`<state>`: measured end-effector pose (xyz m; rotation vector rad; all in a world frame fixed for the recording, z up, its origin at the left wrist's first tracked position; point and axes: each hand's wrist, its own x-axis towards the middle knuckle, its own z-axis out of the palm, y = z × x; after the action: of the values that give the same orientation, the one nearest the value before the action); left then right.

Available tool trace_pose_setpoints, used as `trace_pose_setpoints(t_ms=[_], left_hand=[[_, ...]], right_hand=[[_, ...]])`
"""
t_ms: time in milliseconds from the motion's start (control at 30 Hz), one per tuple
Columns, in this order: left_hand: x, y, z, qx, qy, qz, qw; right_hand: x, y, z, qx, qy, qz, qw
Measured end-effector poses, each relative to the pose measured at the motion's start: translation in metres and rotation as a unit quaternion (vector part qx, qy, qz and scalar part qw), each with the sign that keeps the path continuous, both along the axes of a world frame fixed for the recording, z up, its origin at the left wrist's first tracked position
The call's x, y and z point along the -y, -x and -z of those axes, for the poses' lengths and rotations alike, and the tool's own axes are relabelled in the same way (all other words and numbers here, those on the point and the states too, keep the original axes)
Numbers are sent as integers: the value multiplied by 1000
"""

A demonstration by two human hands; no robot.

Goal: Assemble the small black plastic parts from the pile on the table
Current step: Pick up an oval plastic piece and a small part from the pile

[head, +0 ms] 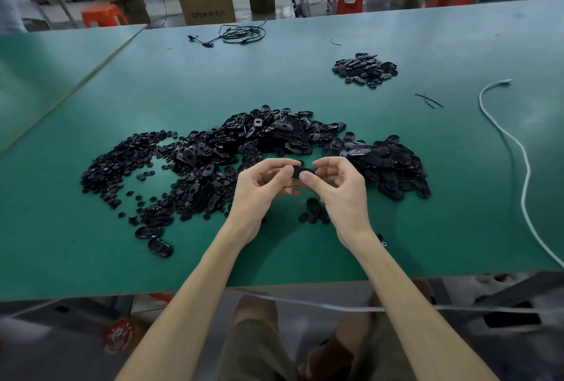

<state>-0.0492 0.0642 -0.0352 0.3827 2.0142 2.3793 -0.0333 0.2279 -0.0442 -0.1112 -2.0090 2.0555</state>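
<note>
A big pile of oval black plastic parts spreads across the middle of the green table. To its left lies a heap of small round black parts. Just above the table, in front of the pile, my left hand and my right hand together pinch one black oval part between thumbs and fingers. Much of that part is hidden by my fingertips. A smaller heap of black oval parts sits at the far right.
A white cable snakes along the table's right side. A coiled black cable lies at the far edge, and thin black wire scraps lie near the small heap. Loose oval parts sit near the front edge. Boxes and red stools stand beyond the table.
</note>
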Motion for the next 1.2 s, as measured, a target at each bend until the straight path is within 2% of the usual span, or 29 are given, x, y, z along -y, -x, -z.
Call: trace_pose_setpoints(t_ms=[233,567,1033,1200], left_hand=[[-2,3,3,-15,89,0,996],[-1,4,6,-6,88,5,996],[-2,6,8,-9,131,-23,991],[1,6,7,-10,91,-8,996]], right_hand=[[-2,-1,-2,-22,17,-17,999],[-2,-3,-4,-25,58,-51,997],[0,-4,-4,-18,1,-66,998],[-2,-4,-5,-18,30,-56,998]])
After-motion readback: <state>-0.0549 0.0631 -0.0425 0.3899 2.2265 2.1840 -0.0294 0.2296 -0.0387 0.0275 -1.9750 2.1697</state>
